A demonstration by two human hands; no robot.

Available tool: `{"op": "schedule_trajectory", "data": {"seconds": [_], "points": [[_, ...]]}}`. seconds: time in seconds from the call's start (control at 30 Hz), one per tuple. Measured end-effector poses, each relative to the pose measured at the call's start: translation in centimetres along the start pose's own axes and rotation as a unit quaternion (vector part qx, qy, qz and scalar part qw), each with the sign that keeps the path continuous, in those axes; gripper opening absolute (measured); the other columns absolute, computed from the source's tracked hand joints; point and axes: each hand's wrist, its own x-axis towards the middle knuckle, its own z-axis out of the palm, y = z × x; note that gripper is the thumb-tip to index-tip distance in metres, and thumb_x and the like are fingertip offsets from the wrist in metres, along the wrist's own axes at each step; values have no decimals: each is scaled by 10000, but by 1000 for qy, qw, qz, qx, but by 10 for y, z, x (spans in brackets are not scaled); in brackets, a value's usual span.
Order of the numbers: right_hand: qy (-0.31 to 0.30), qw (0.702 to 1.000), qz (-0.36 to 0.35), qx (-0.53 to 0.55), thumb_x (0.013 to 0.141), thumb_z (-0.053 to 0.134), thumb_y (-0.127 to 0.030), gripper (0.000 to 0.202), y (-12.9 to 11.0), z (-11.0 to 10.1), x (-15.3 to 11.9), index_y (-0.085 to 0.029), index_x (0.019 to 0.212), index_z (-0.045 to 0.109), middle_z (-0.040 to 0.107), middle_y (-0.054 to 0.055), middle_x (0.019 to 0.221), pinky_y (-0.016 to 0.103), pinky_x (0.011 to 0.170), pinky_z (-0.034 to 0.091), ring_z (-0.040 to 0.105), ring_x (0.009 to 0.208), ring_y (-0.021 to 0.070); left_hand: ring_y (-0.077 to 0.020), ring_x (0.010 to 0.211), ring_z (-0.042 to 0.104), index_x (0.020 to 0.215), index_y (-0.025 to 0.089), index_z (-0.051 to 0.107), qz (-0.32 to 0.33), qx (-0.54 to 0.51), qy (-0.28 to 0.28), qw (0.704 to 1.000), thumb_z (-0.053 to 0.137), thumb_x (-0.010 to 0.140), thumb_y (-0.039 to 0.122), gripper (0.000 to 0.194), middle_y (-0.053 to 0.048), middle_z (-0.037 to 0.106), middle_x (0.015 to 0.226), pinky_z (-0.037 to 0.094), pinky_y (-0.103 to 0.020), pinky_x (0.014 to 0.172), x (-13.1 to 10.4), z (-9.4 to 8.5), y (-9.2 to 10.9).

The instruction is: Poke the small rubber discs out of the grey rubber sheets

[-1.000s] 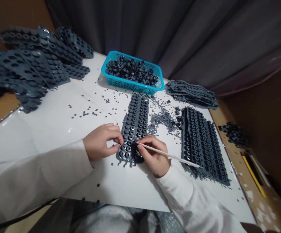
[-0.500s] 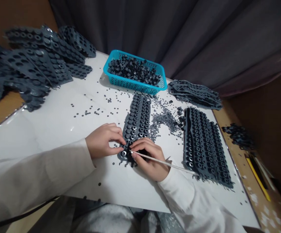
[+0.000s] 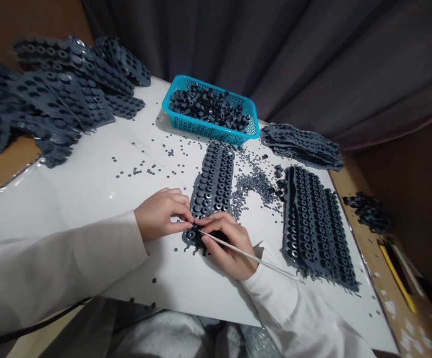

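A dark grey rubber sheet with rows of round moulded parts lies on the white table, its near end under my hands. My left hand pinches at the sheet's left side near that end; the fingertips meet a dark part there. In my right hand is a thin white stick, held like a pen. Its tip points down at the sheet beside my left fingertips, and its other end reaches toward my right sleeve. My right index finger nearly touches my left fingertips. The exact contact at the tip is too small to make out.
A blue basket holds many small dark parts. More moulded sheets lie at the right, others behind them, and a heap of sheets at the left. Small grey discs are scattered about. A yellow tool lies far right.
My fingertips have drawn closer together over the sheet's near end. The stick stays in my right hand at nearly the same spot. The whole view has shifted slightly.
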Motion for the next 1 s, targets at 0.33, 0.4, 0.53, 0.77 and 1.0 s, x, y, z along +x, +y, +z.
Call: {"op": "schedule_trajectory", "data": {"seconds": [0.33,0.4,0.53,0.77,1.0], "points": [[-15,997,-33,-68,829,561,-160,78,-2,0,-1,-205,873,607,703,89,982,361,810,518,606,924,198,-143,728,530,743,222,703,6,-9,8,1000,623,783,232,91,5,643,712,327,-290,705,0,1,-1],[-19,995,-51,-84,835,550,-157,93,-1,0,-1,-204,896,602,696,91,999,366,820,515,606,924,197,-143,728,532,746,223,704,6,-10,9,1000,623,784,234,90,7,643,710,325,-290,703,0,1,-1],[-19,990,-82,-110,853,528,-154,102,3,1,-3,-204,924,582,694,90,988,360,811,515,605,926,190,-142,742,539,760,230,705,-2,-5,-1,1000,626,784,237,83,9,645,720,327,-289,708,0,2,-1],[30,995,-44,-82,853,546,-154,99,2,-2,-1,-214,927,575,685,93,1060,360,813,508,595,961,195,-153,740,528,783,207,655,-6,8,-4,1000,583,741,213,83,-6,619,736,366,-290,730,0,-4,6],[36,996,-13,-81,848,583,-214,55,10,-2,6,-218,877,631,698,80,1038,394,849,488,587,972,210,-234,953,486,897,194,569,-83,71,49,993,591,664,273,247,-52,575,975,371,-379,854,0,-6,13]]}}
